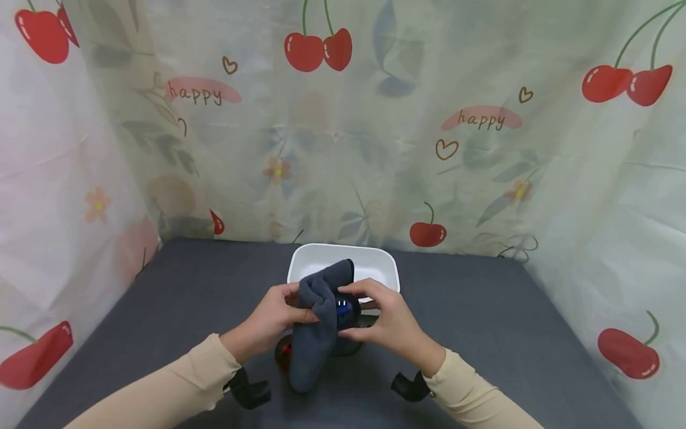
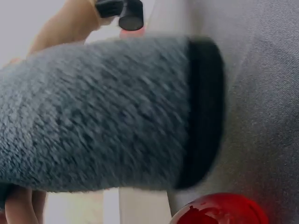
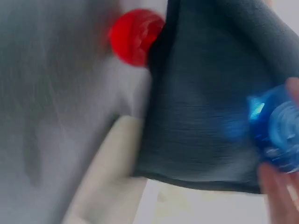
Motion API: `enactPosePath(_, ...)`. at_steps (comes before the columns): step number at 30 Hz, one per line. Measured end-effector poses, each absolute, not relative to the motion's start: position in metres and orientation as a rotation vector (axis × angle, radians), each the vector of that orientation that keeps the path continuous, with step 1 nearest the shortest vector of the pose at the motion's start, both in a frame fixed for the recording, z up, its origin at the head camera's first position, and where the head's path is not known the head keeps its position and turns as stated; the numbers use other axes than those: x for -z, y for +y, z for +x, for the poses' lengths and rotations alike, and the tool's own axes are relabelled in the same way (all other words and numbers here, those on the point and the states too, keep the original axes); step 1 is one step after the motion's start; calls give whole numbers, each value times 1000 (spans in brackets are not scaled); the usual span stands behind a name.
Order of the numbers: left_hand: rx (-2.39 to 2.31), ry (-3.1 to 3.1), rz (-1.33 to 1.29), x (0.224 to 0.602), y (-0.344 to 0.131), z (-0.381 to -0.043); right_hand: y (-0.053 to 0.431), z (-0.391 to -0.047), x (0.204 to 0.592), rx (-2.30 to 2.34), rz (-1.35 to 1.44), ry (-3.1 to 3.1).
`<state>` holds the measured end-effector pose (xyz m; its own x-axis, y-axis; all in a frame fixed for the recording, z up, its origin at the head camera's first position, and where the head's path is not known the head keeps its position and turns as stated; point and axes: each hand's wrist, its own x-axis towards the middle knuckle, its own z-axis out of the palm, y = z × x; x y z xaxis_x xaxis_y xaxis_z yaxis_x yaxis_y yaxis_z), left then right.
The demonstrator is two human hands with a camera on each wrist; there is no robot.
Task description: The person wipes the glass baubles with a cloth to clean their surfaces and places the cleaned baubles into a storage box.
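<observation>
In the head view my left hand (image 1: 270, 316) grips a dark grey cloth (image 1: 313, 357), bunched between thumb and fingers. My right hand (image 1: 388, 319) pinches a shiny, see-through blue ball (image 1: 347, 310) against the cloth's right side. Fuzzy pile and a black hem show on the cloth (image 2: 103, 116) in the left wrist view, where it covers much of the left hand. The right wrist view has the blue ball (image 3: 280, 130) between fingertips, with the cloth (image 3: 205, 93) spread behind it. A red ball (image 1: 283, 353) rests on the table, left of the cloth, partly hidden.
A white rectangular basin (image 1: 343, 253) stands just behind the hands. Dark grey fabric covers the table (image 1: 471, 322). Printed curtains (image 1: 343, 149) enclose the back and sides. Black wrist mounts (image 1: 249, 390) hang below both cuffs.
</observation>
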<state>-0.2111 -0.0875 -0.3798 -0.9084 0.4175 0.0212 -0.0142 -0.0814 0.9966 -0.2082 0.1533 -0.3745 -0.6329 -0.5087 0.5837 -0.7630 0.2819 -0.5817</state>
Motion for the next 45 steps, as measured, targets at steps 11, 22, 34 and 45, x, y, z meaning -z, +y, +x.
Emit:
enactPosePath(11,-2063,1875,462,373,-86,-210,148,-214,374,-1098,1160,-2109)
enactPosePath(22,-1989,1982,451,370,-87,-212,152,-211,367,-1992,868,-2402)
enactPosePath(34,-1945,2015,483,373,-87,-213,155,-210,363,-1130,1130,-2462)
enactPosePath(45,-1986,1818,485,368,-88,-211,150,-210,380,-1592,1192,-2080)
